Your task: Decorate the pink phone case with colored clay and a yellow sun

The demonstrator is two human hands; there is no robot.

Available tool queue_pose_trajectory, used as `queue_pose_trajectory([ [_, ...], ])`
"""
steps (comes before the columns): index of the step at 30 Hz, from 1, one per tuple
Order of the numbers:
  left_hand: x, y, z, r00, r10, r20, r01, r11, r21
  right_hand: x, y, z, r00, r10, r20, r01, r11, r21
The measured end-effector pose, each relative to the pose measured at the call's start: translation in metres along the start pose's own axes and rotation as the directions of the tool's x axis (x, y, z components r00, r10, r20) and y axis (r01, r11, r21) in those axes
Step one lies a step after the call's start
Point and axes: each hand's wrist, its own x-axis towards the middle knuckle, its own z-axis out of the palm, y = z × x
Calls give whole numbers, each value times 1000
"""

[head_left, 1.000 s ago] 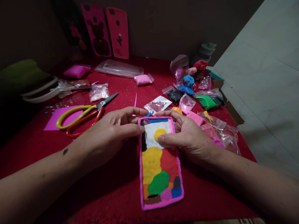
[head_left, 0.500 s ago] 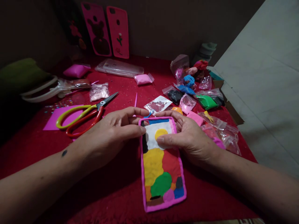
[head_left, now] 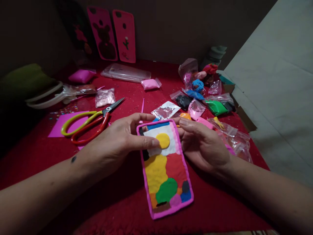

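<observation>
A phone case (head_left: 176, 168) covered in patches of coloured clay, with a raised pink rim, is tilted slightly in front of me. A yellow clay disc (head_left: 163, 141) lies on its white patch. My left hand (head_left: 127, 135) grips the case by the upper left, thumb on the white patch beside the disc and fingers behind. My right hand (head_left: 204, 140) is curled at the upper right edge. Its thumb is off the case's face, near the corner, and its fingertips are partly hidden behind the rim.
Scissors (head_left: 89, 125) with yellow and red handles lie left on the red cloth (head_left: 110, 202). Clay packets, including a green one (head_left: 216, 107), crowd the right side. A clear phone case (head_left: 126, 72) lies behind. Decorated cases, one pink (head_left: 125, 36), lean against the wall.
My right thumb has moved off the yellow disc to the case's upper right edge. My left thumb has slid right, next to the disc. The case has shifted slightly left and tilted.
</observation>
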Motion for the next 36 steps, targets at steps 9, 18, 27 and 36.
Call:
queue_pose_trajectory([
  [9,-1,0,-1,1000,-14,-28,14,1000,24,3,1,-2,998,64,-11,-63,997,47],
  [18,-2,-3,-1,999,-4,-42,6,999,47,-2,1,-4,995,79,62,-80,997,19],
  [27,-5,6,1,999,-12,-48,17,995,102,-3,6,-4,990,106,93,-103,994,-38],
  [36,-4,3,4,998,15,-54,-19,997,-74,-5,11,-6,981,84,175,-74,995,-64],
])
